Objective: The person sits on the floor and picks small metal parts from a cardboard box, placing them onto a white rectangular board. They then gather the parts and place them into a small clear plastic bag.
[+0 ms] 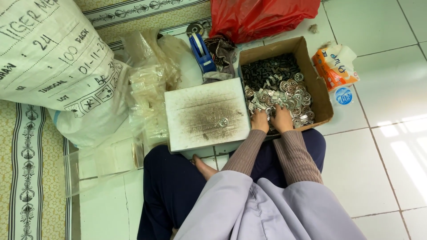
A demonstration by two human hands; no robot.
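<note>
Both hands [270, 119] seemingly dig into metal discs [291, 95].

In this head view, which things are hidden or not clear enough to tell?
- Fingertips of left hand and right hand: buried among the small metal parts.
- Bottom of the cardboard box: covered by parts.
- Red bag: cut by the top edge.
- Clear bags: contents blurred.

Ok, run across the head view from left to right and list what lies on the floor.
White sack → clear plastic bags → smudged white board → cardboard box of metal parts, both hands in it → orange packet.
</note>
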